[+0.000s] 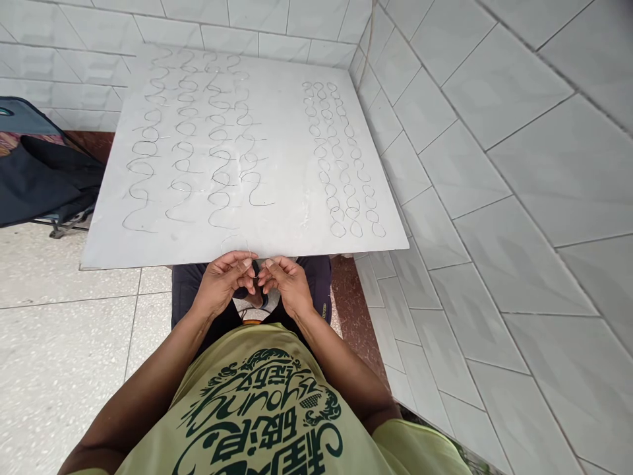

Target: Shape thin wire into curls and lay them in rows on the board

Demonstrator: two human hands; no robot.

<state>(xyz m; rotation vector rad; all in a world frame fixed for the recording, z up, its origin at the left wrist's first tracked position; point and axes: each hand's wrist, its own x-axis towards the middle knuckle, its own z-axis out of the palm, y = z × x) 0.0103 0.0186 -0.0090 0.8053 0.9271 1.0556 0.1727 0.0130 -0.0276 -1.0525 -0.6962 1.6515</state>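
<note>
My left hand (222, 282) and my right hand (285, 280) are raised close together just below the near edge of a large white board (277, 158). Their fingertips pinch a thin bent wire (235, 243), whose curve rises over the board's edge. Many similar wavy wire pieces (198, 138) lie on the board in long vertical rows, and a tighter-coiled group (341, 158) runs down its right side. The hands touch none of these rows. The wire's exact path between my fingers is too fine to follow.
White wall tiles (494, 198) rise on the right and behind the board. A dark bag on a folding chair (44, 171) stands at the left. A speckled white floor (64, 330) lies below, and my dark-trousered lap (316, 284) is under the hands.
</note>
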